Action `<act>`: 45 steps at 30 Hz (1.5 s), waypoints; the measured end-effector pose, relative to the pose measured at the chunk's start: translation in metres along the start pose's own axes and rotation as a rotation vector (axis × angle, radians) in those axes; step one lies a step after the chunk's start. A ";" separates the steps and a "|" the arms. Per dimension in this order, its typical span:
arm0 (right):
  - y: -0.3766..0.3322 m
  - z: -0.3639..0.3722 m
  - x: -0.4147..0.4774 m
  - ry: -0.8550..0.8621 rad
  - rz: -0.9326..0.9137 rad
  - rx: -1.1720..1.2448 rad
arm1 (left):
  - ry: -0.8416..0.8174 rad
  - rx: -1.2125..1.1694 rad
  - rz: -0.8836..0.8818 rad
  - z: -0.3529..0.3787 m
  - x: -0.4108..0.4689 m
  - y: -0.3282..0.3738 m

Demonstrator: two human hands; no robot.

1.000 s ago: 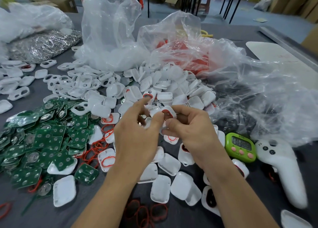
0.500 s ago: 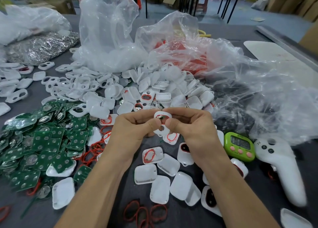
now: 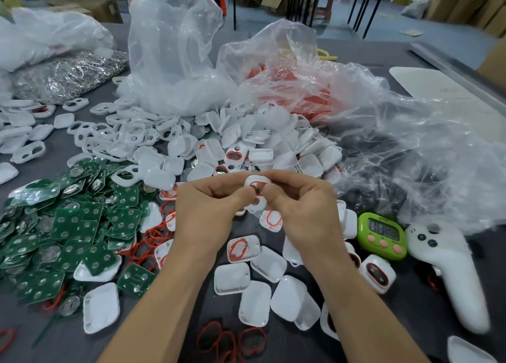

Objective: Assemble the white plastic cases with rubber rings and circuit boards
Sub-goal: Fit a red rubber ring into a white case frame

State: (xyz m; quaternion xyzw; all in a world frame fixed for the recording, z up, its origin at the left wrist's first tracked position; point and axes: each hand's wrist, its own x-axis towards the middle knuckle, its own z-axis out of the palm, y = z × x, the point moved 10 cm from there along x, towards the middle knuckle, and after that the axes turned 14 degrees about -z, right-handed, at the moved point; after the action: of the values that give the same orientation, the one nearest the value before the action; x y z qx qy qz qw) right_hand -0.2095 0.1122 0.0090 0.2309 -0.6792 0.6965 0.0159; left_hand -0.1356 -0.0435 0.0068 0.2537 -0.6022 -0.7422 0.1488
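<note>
A small white plastic case (image 3: 256, 182) with a red rubber ring showing in its opening is held above the table between both hands. My left hand (image 3: 210, 209) and my right hand (image 3: 301, 206) both pinch it, thumbs meeting on its front. A heap of white case halves (image 3: 208, 149) lies behind the hands. Green circuit boards (image 3: 68, 225) are piled at the left. Loose red rubber rings (image 3: 230, 340) lie near the front edge, and more sit among the boards. Several case halves (image 3: 262, 286) lie under my forearms, some with rings laid in them.
Clear plastic bags (image 3: 175, 56) stand at the back, one holding red rings (image 3: 287, 88). A bag of metal clips (image 3: 68, 72) lies at the back left. A green timer (image 3: 382, 235) and a white controller (image 3: 454, 275) rest at the right.
My left hand closed from a lifted, spread pose onto the case. Both hands now pinch it together with thumbs pressed at its centre.
</note>
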 end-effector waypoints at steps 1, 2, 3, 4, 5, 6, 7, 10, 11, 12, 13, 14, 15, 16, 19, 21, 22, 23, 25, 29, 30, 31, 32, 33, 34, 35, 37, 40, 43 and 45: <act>-0.001 0.002 -0.002 0.001 -0.016 -0.063 | 0.052 0.019 0.024 -0.004 -0.001 0.001; -0.001 0.007 -0.004 -0.011 -0.014 -0.081 | 0.107 0.072 0.064 -0.007 -0.004 0.004; 0.000 0.015 -0.007 -0.041 0.011 -0.039 | 0.138 0.138 0.107 -0.008 -0.007 0.008; 0.003 0.024 -0.009 -0.076 0.043 0.019 | 0.128 0.201 0.142 -0.004 -0.010 0.010; 0.004 0.029 -0.010 -0.093 0.069 0.079 | 0.087 0.243 0.164 0.002 -0.012 0.011; 0.006 0.030 -0.009 -0.089 0.093 0.140 | 0.037 0.257 0.175 0.008 -0.013 0.012; 0.008 0.029 -0.008 -0.072 0.128 0.217 | 0.007 0.238 0.177 0.010 -0.013 0.013; 0.014 0.025 -0.007 -0.023 0.257 0.431 | 0.063 0.052 0.126 -0.002 -0.007 0.011; 0.015 0.025 -0.008 -0.012 0.285 0.455 | 0.098 0.041 0.117 -0.007 -0.005 0.010; 0.016 0.024 -0.008 -0.003 0.300 0.455 | 0.119 0.081 0.107 -0.009 -0.005 0.008; 0.017 0.023 -0.008 0.000 0.306 0.434 | 0.123 0.156 0.090 -0.008 -0.004 0.006; 0.017 0.022 -0.009 -0.003 0.304 0.398 | 0.109 0.237 0.071 -0.004 -0.003 0.003; 0.017 0.022 -0.008 -0.016 0.299 0.358 | 0.085 0.303 0.064 0.001 -0.003 0.001; 0.016 0.023 -0.009 -0.044 0.297 0.335 | 0.061 0.356 0.076 0.006 -0.005 0.001; 0.014 0.032 -0.011 -0.140 0.315 0.351 | 0.073 0.369 0.142 0.009 -0.007 0.006; 0.012 0.028 -0.008 -0.136 0.293 0.294 | 0.170 0.262 0.120 -0.005 -0.002 0.007; 0.010 0.020 -0.004 -0.097 0.260 0.232 | 0.223 0.165 0.071 -0.015 0.002 0.006; 0.007 0.009 0.000 -0.050 0.215 0.147 | 0.265 0.044 0.002 -0.025 0.006 0.001; 0.000 -0.013 0.008 0.013 0.127 -0.037 | 0.301 -0.216 -0.119 -0.042 0.012 -0.009; -0.020 -0.032 0.021 -0.006 0.026 -0.256 | 0.279 -0.401 -0.203 -0.061 0.019 -0.012; -0.024 -0.031 0.024 -0.065 0.014 -0.325 | 0.249 -0.399 -0.222 -0.060 0.020 -0.013; -0.027 -0.028 0.025 -0.141 0.010 -0.410 | 0.210 -0.377 -0.245 -0.056 0.022 -0.014; -0.029 -0.028 0.025 -0.223 0.015 -0.505 | 0.160 -0.356 -0.270 -0.051 0.023 -0.016; -0.030 -0.029 0.024 -0.306 0.027 -0.609 | 0.111 -0.347 -0.281 -0.046 0.024 -0.017; -0.031 -0.030 0.022 -0.388 0.043 -0.711 | 0.064 -0.345 -0.285 -0.041 0.025 -0.017; -0.032 -0.033 0.019 -0.463 0.061 -0.797 | 0.017 -0.343 -0.284 -0.036 0.026 -0.018; -0.037 -0.043 0.012 -0.547 0.073 -0.919 | -0.068 -0.312 -0.297 -0.025 0.027 -0.019; -0.046 -0.069 0.006 -0.540 0.087 -1.091 | -0.135 -0.256 -0.317 -0.014 0.026 -0.024; -0.047 -0.090 0.001 -0.521 0.082 -1.261 | -0.170 -0.239 -0.316 -0.007 0.025 -0.027; -0.041 -0.092 -0.003 -0.533 0.085 -1.262 | -0.198 -0.214 -0.318 -0.002 0.023 -0.029</act>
State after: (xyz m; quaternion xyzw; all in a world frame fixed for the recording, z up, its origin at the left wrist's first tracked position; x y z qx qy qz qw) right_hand -0.2209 0.2044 0.0496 0.3140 -0.9443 0.0867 -0.0476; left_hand -0.1515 -0.0503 -0.0261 0.2538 -0.4839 -0.8375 -0.0039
